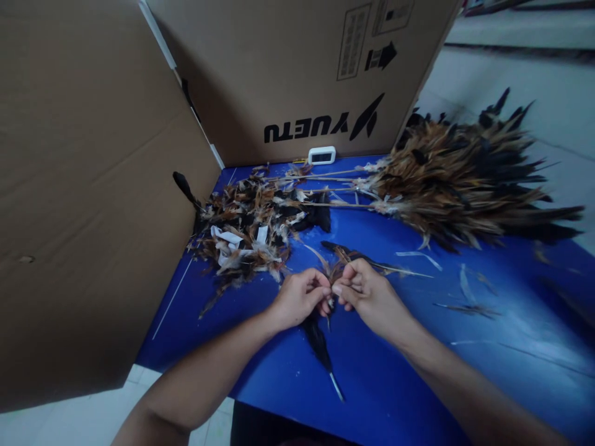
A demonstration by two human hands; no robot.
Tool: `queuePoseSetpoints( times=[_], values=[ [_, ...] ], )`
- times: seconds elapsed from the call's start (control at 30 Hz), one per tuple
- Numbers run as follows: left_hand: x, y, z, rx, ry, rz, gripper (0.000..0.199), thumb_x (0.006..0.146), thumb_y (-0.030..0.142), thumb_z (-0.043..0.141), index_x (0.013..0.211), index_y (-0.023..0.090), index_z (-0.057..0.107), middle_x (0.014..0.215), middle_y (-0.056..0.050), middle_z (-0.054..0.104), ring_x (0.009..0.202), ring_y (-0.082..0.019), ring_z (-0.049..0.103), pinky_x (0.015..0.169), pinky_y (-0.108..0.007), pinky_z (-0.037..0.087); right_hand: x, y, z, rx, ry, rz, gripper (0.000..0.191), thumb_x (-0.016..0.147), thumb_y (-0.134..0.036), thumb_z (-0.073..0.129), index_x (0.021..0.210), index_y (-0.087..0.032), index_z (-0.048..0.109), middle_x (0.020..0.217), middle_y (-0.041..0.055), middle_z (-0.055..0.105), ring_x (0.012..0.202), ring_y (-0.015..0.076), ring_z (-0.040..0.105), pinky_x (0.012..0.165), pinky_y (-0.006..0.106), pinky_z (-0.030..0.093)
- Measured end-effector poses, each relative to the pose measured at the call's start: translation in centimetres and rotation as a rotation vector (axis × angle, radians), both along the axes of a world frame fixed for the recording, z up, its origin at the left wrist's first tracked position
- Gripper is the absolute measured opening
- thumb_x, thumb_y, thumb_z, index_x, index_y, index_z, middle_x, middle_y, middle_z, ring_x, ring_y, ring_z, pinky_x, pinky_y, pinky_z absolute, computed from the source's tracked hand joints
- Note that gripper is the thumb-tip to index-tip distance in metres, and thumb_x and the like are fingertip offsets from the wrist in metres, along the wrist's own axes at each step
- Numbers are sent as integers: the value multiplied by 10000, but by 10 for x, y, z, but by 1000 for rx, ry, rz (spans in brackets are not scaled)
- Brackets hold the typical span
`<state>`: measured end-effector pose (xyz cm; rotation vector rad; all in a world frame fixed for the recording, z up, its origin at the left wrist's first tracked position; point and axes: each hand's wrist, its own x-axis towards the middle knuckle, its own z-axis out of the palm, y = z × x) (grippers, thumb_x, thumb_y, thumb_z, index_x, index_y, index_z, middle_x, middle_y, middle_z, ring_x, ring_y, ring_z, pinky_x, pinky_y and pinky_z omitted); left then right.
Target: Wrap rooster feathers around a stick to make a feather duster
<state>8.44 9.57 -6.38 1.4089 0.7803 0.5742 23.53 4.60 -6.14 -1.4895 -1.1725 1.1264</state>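
Observation:
My left hand (302, 297) and my right hand (367, 294) meet fingertip to fingertip just above the blue table. Both are closed in a pinch on a small brown feather (333, 271), mostly covered by the fingers. A long dark feather (360, 255) lies behind my right hand, its pale quill pointing right. Below my left hand, a black feather (316, 344) rests with its bare quill toward me.
A heap of loose feathers (251, 217) with white scraps lies at the left. Feather dusters (446, 179) with thin sticks lie at the back right. Cardboard walls (260, 74) enclose the back and left. A small white device (321, 155) stands against the back one. Clear strips (421, 255) lie rightward.

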Motion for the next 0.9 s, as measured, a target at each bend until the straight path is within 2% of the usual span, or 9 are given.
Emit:
queuePoseSetpoints(
  times=[0.43, 0.7, 0.9],
  values=[
    [-1, 1, -6, -23, 13, -14, 269, 772, 385, 622, 810, 130, 542, 595, -16, 621, 510, -116, 603, 538, -248, 500, 0, 1, 4, -24, 54, -36, 275, 716, -274, 601, 813, -232, 348, 558, -75, 543, 486, 111, 545, 418, 213, 416],
    [0, -1, -3, -43, 33, 16, 238, 731, 327, 662, 790, 133, 539, 609, -17, 625, 508, -116, 609, 538, -247, 507, 0, 0, 5, -25, 55, -48, 280, 706, -268, 597, 803, -237, 336, 524, -79, 547, 443, 106, 523, 405, 206, 373],
    [3, -3, -3, -38, 41, 64, 190, 709, 268, 669, 756, 135, 542, 593, -9, 622, 497, -112, 610, 512, -228, 509, -2, -1, 2, 0, 5, -78, 290, 705, -257, 604, 814, -241, 336, 588, -53, 597, 517, 128, 587, 474, 229, 413]
  ],
)
